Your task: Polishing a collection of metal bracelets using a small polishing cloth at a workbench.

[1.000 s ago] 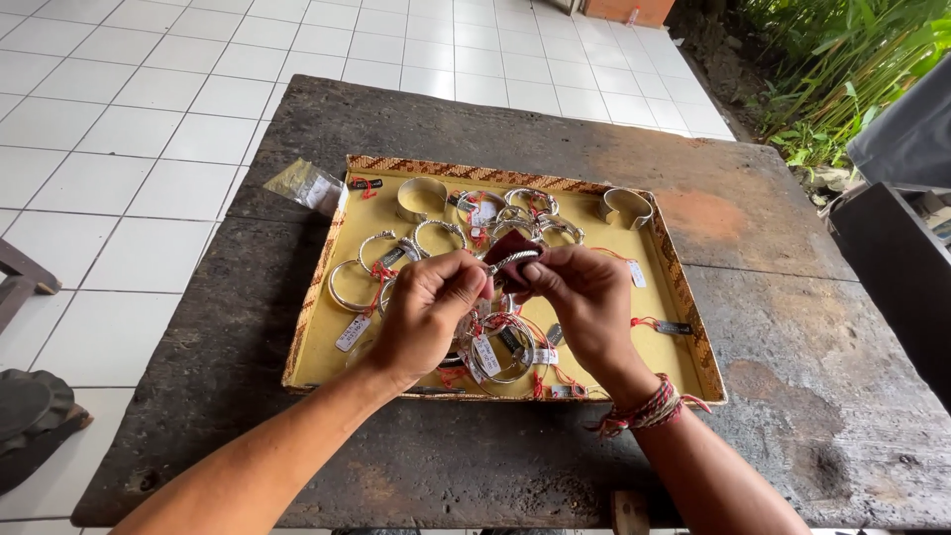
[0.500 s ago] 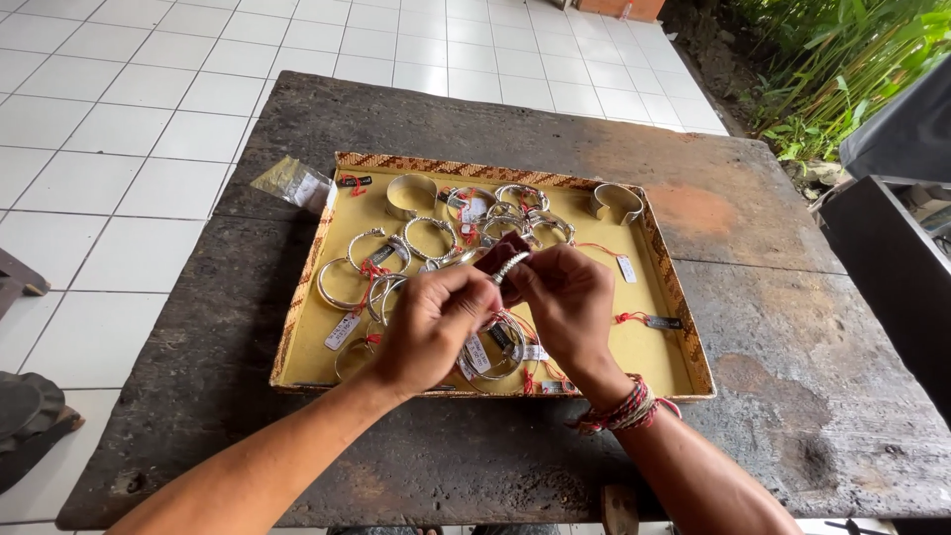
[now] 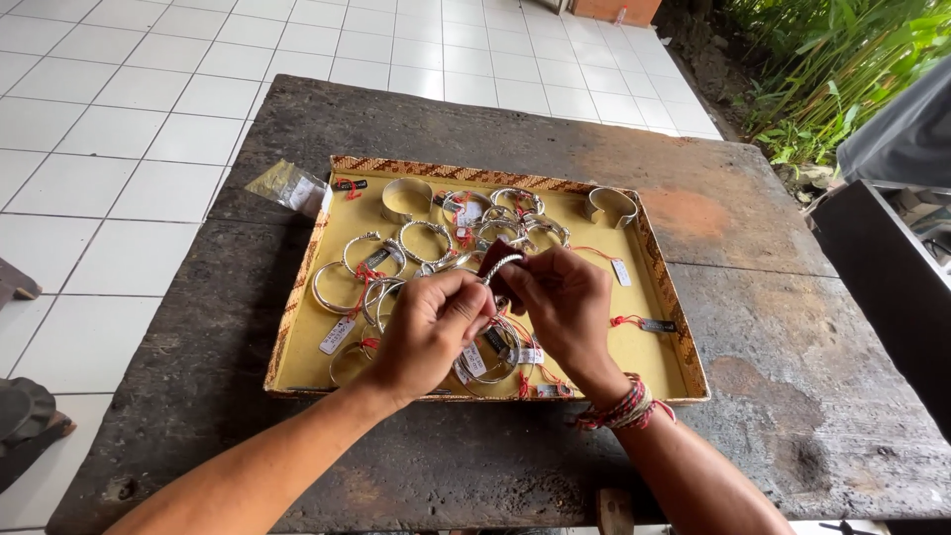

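The left hand (image 3: 428, 332) and the right hand (image 3: 563, 302) meet over the middle of the flat yellow tray with a woven brown rim (image 3: 297, 297). Both grips are narrow: the fingertips of each hand pinch a thin silver bangle bracelet (image 3: 500, 266), held up just above the tray. A small dark red bit sits by the top of the bangle, between the two hands; it is too small to tell what it is.

The bangle looks light and stiff, like a hard metal ring. It is smooth and shiny, so it may slip in the fingers. It is thin, so a hard squeeze might bend it. A good place to hold it seems to be the plain band on two sides, as the hands do now, and not the little paper tag on red string.

Just under the hands, more silver bangles with white tags (image 3: 495, 347) lie in a pile in the tray. Past the hands, toward the far rim of the tray, lie two wide silver cuffs (image 3: 406, 196) and some other thin rings. A loose white tag on red string (image 3: 644, 323) lies in the tray to the right of the hands. A small clear plastic bag (image 3: 287, 186) lies just outside the tray's far left corner. The tray rests on a dark, worn wooden bench (image 3: 773, 327). The right wrist wears red woven string bands (image 3: 626, 408).
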